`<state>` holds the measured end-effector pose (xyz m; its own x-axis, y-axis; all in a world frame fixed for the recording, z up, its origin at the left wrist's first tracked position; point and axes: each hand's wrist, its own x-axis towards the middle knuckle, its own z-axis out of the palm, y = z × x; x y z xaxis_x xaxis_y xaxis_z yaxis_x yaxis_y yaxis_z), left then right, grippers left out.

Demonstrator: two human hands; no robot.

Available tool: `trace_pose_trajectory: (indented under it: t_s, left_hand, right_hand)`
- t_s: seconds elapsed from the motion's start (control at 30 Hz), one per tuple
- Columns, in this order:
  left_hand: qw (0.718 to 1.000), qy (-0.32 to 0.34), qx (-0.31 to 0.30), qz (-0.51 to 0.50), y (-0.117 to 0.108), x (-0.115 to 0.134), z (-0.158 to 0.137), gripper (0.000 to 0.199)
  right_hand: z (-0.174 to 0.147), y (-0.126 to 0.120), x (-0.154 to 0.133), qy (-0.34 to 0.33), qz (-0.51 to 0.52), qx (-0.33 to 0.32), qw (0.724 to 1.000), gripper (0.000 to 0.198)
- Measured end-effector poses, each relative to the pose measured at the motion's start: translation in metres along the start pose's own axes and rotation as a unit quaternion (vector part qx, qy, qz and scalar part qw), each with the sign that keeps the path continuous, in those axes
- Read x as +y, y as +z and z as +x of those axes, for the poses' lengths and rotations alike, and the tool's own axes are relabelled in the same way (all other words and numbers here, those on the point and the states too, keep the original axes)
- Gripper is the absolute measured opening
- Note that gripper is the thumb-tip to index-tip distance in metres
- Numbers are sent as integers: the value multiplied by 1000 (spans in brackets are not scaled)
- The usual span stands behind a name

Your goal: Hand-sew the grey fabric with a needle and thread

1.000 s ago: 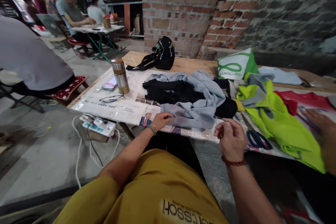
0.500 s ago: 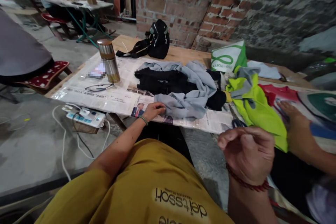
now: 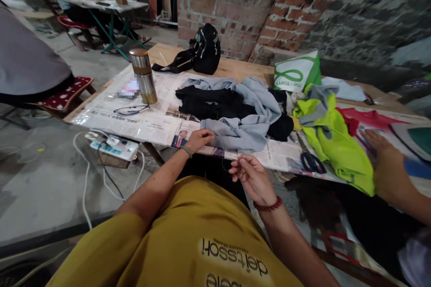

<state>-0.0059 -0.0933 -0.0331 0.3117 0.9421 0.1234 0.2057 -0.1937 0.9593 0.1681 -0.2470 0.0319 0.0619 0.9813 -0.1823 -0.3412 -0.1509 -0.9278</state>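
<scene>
My left hand (image 3: pixel 200 140) is at the table's front edge, fingers pinched on the near edge of a light grey garment (image 3: pixel 239 134). A black piece of cloth (image 3: pixel 212 103) lies bunched on top of that garment. My right hand (image 3: pixel 251 176) is just in front of the table edge, thumb and fingers drawn together. A thin dark line, perhaps a thread, curves beside its fingertips; what they pinch is too small to make out. Dark-handled scissors (image 3: pixel 311 161) lie on the newspaper to the right.
A steel flask (image 3: pixel 144 76), eyeglasses (image 3: pixel 131 110) and a black bag (image 3: pixel 205 51) stand or lie on the table. Right are a yellow-green garment (image 3: pixel 333 143), a green-white bag (image 3: pixel 298 73) and another person's hand (image 3: pixel 375 141). A power strip (image 3: pixel 116 147) sits below the left edge.
My right hand has moved left and away from me, from in front of the scissors to near the grey garment. The scissors now show fully. My left hand stays at the garment's edge.
</scene>
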Motion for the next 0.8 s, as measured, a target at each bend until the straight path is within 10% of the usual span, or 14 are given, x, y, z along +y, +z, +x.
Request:
trace_pose_trajectory:
  t_s: [0.4,0.8]
  left_hand:
    - [1000,16,-12,-15,-2,-7,4,27]
    - [999,7,-9,-34,-2,0,2,24]
  right_hand:
    - [48,15,41,79,37,-14,996,32]
    - [74,29,40,62,-136,25,988,24]
